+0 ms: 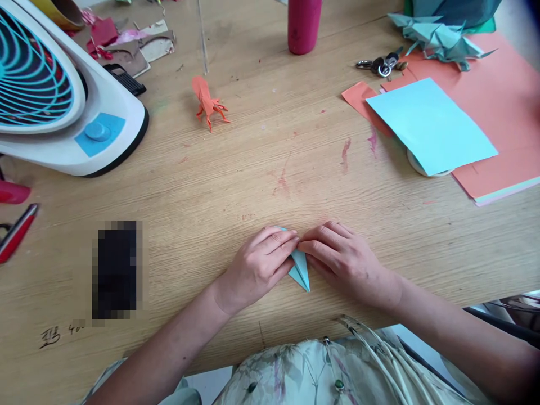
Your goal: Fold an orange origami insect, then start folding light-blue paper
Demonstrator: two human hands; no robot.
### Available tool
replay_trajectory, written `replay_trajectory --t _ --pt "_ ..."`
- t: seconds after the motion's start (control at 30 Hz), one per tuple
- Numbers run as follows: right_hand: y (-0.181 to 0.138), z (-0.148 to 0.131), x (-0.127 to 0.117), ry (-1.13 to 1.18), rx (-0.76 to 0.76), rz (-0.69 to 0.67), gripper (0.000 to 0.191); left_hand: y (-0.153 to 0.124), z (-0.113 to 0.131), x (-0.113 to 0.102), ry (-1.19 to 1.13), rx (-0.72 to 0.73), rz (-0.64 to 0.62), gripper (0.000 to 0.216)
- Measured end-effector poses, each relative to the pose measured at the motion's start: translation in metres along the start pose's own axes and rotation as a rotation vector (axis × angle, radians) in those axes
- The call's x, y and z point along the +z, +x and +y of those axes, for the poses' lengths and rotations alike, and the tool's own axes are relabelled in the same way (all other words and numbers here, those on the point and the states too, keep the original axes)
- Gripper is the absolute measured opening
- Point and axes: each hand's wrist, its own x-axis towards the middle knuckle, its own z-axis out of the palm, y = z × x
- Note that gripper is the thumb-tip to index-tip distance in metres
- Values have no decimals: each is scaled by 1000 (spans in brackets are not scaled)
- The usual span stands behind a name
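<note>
A small folded piece of light blue paper [301, 269] lies on the wooden table close to its front edge, its narrow point aimed toward me. My left hand [264, 260] covers its upper left part, fingers pressed down on it. From the other side, my right hand [343, 261] pinches at the paper's upper right edge. The fingertips of both hands nearly meet over the paper, and much of it is hidden under them. A bit of its far edge shows above the left fingers.
An orange origami insect [206, 104] stands farther back. At right, a light blue sheet [432, 126] lies over orange paper [510, 112], near keys [383, 66] and blue-green origami [447, 42]. A white fan [113, 129] and a blurred dark rectangle [116, 273] are left; a magenta bottle [304, 25] is behind.
</note>
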Motion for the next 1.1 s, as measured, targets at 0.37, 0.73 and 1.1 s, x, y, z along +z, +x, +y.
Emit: replay_trajectory --t 0.37,0.73,1.1 --pt "-5 2 -2 -24 -43 3 16 -1 1 -2 -37 29 -2 13" --pt "-5 -2 -9 -110 -194 -31 27 -3 -1 1 -49 47 36 20" --pt "-3 -2 -12 -118 -249 -60 27 0 1 -6 -67 15 -37 19"
